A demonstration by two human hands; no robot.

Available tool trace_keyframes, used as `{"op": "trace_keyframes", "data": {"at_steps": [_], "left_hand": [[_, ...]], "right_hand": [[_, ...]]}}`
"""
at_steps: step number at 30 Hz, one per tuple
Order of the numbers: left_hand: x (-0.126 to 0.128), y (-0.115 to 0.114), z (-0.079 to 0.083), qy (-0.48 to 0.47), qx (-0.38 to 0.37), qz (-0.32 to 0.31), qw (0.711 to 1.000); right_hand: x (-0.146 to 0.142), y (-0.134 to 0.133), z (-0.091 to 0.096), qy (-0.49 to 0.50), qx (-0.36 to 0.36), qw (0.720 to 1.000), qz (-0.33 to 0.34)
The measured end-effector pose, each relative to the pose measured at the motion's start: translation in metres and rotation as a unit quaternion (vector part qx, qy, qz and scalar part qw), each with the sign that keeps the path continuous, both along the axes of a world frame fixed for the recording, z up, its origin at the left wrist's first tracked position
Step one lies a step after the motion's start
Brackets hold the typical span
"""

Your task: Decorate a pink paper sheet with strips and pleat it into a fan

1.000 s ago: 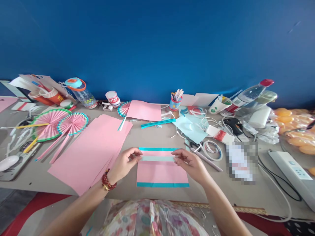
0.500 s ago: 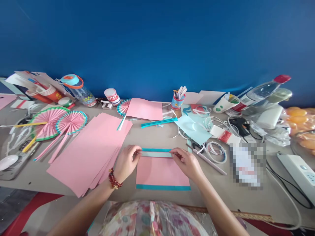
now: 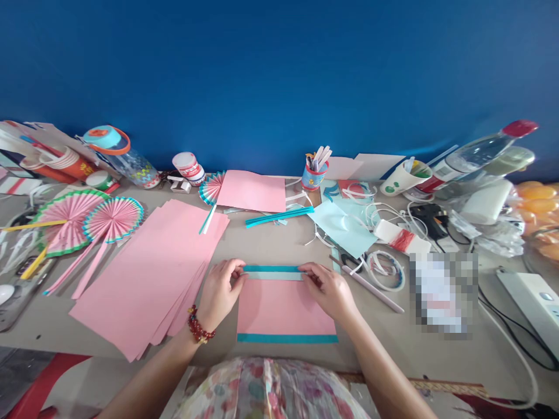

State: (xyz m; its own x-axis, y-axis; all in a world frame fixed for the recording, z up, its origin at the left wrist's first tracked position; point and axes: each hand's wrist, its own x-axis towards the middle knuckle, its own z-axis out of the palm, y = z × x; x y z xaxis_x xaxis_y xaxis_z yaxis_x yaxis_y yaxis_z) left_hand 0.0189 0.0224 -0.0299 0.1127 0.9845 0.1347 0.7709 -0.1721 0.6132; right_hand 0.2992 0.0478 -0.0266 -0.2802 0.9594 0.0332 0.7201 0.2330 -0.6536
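A pink paper sheet (image 3: 283, 308) with teal strips along its near and far edges lies on the table in front of me. Its far edge is folded over into a narrow band (image 3: 273, 274). My left hand (image 3: 222, 291), with a red bead bracelet at the wrist, pinches the left end of that folded band. My right hand (image 3: 328, 289) pinches the right end. Both hands press the fold down against the table.
A stack of pink sheets (image 3: 148, 273) lies to the left, with finished pink paper fans (image 3: 87, 218) beyond it. Behind are a pencil cup (image 3: 313, 174), teal strips (image 3: 279, 216), a light blue sheet (image 3: 343, 227), tape rolls, cables, a water bottle (image 3: 471, 156) and a power strip (image 3: 533, 299).
The far edge of the pink sheet, held raised a second ago, has been folded over towards the far side and pressed flat. Both hands moved down with it.
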Motion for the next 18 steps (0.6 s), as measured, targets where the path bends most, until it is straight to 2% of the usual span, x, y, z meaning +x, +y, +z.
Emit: {"op": "trace_keyframes", "data": {"at_steps": [18], "left_hand": [[0.0022,-0.0011,-0.0039,0.008,0.009,0.012,1.0]], "right_hand": [[-0.0002,0.0003,-0.0037,-0.005,-0.003,1.0,-0.018]]}}
